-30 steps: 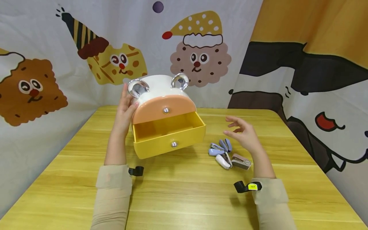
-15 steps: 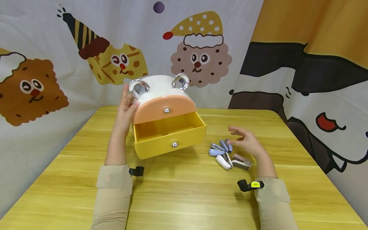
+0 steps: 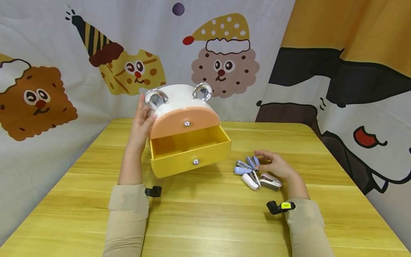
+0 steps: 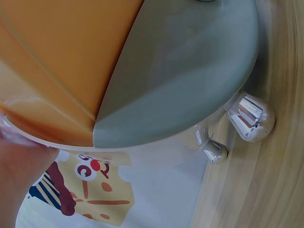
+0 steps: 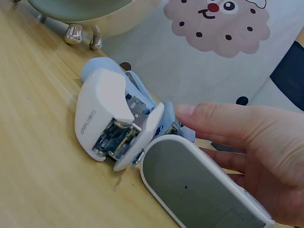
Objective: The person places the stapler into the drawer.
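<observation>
My left hand (image 3: pixel 139 125) holds the left side of a white mini drawer box (image 3: pixel 179 93) with silver ears, its thumb near the front edge. The box's yellow lower drawer (image 3: pixel 173 166) is pulled out with nothing visible inside; its orange upper drawer (image 3: pixel 170 123) is closed. At the right, my right hand (image 3: pixel 278 167) has thumb and index finger at either side of a blue mini stapler (image 3: pixel 251 161). In the right wrist view the thumb overlaps that stapler (image 5: pixel 169 116). Close by lie another blue stapler (image 3: pixel 242 170), a white stapler (image 5: pixel 97 111) and a grey-brown stapler (image 5: pixel 185 183).
All of this stands on a wooden table (image 3: pixel 205 221). A cloth backdrop (image 3: pixel 128 21) with cartoon figures hangs behind it and along the right side. Black wrist cameras (image 3: pixel 153 191) sit on both wrists.
My right hand has come down towards the table, its thumb and index finger closing in on the rear blue stapler. The left hand and the drawer box stay where they were.
</observation>
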`<state>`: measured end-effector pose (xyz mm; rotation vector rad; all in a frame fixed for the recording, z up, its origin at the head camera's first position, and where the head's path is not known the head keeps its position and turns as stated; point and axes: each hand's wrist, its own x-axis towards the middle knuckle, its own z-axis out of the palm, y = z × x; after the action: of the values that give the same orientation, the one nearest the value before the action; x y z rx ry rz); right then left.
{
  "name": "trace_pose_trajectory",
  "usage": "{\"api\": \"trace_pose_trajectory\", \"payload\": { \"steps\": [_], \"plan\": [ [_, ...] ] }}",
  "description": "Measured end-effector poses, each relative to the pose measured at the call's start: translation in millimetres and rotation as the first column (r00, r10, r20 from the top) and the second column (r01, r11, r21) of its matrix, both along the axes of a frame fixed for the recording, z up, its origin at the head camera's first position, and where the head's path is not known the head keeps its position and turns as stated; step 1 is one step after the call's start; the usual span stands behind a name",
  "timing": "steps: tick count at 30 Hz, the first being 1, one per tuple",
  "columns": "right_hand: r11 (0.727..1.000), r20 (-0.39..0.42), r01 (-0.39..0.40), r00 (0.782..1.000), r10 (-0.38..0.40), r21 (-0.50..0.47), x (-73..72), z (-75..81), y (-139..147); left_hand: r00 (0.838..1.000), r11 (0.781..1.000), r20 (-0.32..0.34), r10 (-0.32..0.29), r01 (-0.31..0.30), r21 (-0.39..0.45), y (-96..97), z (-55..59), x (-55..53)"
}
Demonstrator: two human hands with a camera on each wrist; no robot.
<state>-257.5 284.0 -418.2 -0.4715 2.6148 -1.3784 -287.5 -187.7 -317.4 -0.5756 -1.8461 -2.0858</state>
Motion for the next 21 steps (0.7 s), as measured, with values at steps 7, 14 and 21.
{"api": "trace_pose_trajectory", "payload": {
  "steps": [7, 14, 21],
  "plan": [
    [0.999, 0.046, 0.032, 0.998, -0.031, -0.042, -1.0, -7.5, 2, 1.000, 1.000, 0.006, 0.000, 0.000, -0.006, 0.2, 0.2, 0.9],
    [0.999, 0.044, 0.047, 0.998, -0.046, -0.008, -2.6, -10.8, 3, 1.000, 1.000, 0.019, -0.001, 0.001, -0.005, 0.9, 1.8, 2.1],
    [0.996, 0.027, 0.083, 0.996, -0.083, 0.020, -2.7, -13.5, 5, 1.000, 1.000, 0.015, -0.001, 0.001, -0.007, 0.9, 1.5, 1.9]
  ]
}}
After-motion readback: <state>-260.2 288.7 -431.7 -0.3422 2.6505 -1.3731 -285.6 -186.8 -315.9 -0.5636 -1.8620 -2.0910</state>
